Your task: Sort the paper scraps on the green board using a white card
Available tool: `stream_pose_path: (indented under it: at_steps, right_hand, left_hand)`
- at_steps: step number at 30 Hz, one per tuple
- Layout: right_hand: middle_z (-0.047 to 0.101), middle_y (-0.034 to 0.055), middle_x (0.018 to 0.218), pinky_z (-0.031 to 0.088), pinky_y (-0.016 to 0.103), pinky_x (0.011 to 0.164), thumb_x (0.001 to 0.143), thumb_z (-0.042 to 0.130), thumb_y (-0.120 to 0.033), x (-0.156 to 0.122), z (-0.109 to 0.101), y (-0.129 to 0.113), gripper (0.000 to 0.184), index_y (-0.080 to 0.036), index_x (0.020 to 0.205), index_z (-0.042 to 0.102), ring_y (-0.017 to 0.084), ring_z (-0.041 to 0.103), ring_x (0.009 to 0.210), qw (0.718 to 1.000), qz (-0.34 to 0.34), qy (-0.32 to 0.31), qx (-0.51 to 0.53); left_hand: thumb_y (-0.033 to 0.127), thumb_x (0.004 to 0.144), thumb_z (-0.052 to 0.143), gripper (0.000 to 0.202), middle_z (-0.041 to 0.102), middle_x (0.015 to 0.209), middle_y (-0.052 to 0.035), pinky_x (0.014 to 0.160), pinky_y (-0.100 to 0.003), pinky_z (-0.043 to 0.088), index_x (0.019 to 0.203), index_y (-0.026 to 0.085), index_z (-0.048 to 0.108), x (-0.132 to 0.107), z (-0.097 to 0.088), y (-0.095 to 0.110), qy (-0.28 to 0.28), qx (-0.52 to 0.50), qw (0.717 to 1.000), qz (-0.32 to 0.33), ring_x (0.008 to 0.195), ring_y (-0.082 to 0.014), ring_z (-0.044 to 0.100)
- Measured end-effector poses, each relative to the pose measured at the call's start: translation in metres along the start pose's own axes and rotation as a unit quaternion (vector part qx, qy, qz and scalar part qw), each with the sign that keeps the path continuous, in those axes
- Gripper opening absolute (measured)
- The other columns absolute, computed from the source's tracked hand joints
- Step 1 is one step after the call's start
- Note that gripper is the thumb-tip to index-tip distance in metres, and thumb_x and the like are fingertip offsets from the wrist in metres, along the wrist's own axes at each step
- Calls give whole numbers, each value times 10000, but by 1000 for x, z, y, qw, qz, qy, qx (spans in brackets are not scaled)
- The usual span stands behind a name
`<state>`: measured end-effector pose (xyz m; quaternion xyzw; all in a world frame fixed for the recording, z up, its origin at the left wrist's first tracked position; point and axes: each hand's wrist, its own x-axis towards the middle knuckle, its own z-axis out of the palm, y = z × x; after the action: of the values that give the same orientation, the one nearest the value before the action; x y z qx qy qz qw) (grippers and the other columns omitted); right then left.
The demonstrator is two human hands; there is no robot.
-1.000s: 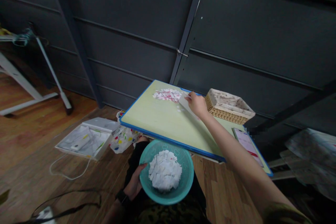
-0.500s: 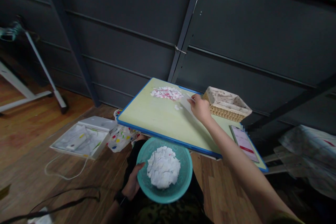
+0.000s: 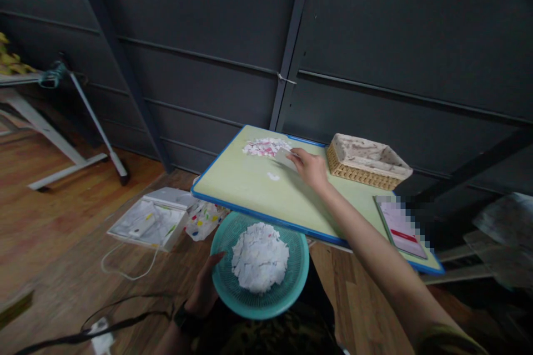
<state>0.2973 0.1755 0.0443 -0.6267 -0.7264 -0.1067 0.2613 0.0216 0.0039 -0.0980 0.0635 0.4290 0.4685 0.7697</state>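
Note:
My left hand (image 3: 205, 284) grips the left rim of a green plastic colander (image 3: 298, 283), its thumb over the edge. Inside the colander lies a heap of torn white paper scraps (image 3: 260, 258). Over the yellow-green tabletop (image 3: 233, 180), my right hand (image 3: 310, 167) pinches a thin, pale, flat card (image 3: 283, 153). The card's far end is at the right side of a spread pile of white and pink paper scraps (image 3: 263, 146). A few loose white scraps (image 3: 273, 176) rest nearer to me on the table.
A cloth-lined wicker basket (image 3: 362, 175) stands at the table's back right, and a phone (image 3: 402, 227) lies near the right edge. Left on the floor are an open white box (image 3: 145, 222), a dotted plastic bag (image 3: 204, 219) and cables. A dark panelled wall (image 3: 216, 66) rises behind.
My right hand has moved left with the card, towards the scrap pile. The loose scraps now lie slightly nearer to me. My left hand still holds the colander. The view has shifted a little.

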Motion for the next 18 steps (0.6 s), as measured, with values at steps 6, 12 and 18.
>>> stream_pose_path:
  at_steps: [6,12,18]
  right_hand:
    - [678,34,1105,430,250,820,902,449,-423,-13,9,-11,346,-255,1111,666,178,639,965,990,-77,-60,104]
    - [698,37,1050,448,250,815,894,461,-384,-30,2,-22,326,-222,1036,705,174,657,914,976,-97,-29,194]
    - [723,36,946,478,285,734,841,538,-388,-21,6,-22,270,-223,913,740,207,669,832,955,-30,14,295]
  left_hand:
    - [190,750,581,402,759,992,-110,983,-454,447,1140,104,631,-20,13,20,-7,11,1000,-6,1059,-316,638]
    - [158,715,604,401,779,851,-104,980,-453,440,1107,86,645,-36,17,33,-12,36,999,36,1008,-310,661]
    - [163,720,608,231,780,848,-93,936,-419,466,922,110,706,-46,25,38,-28,56,994,89,863,-274,706]
